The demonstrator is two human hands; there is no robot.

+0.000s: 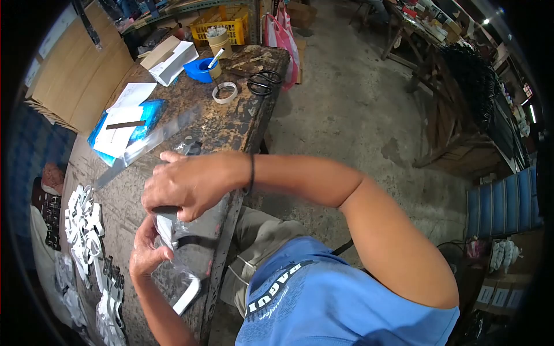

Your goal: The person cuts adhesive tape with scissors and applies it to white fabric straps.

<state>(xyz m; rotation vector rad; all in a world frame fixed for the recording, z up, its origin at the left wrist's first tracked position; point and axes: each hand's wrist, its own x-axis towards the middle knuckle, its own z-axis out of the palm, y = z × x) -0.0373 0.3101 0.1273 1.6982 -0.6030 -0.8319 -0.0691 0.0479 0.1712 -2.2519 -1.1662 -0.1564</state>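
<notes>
My right hand (187,181), with a dark band at its wrist, is closed over the top of a clear plastic bag (183,226) at the front edge of the workbench. Just below it, my left hand (148,255) pinches the side of the same bag between thumb and fingers. A folded white piece (165,230) shows inside the plastic, and a dark strip shows under my right fingers. Nearer my body, a white strap end (187,297) sticks out by the crumpled plastic. My right fingertips are partly hidden behind the hand.
White straps (83,230) lie piled at the left of the workbench (231,124), above bagged straps (109,317). Toward the back are a blue packet (151,112) with papers, a tape roll (224,92), black-handled scissors (264,82), a blue holder (199,70) and a white box (173,62).
</notes>
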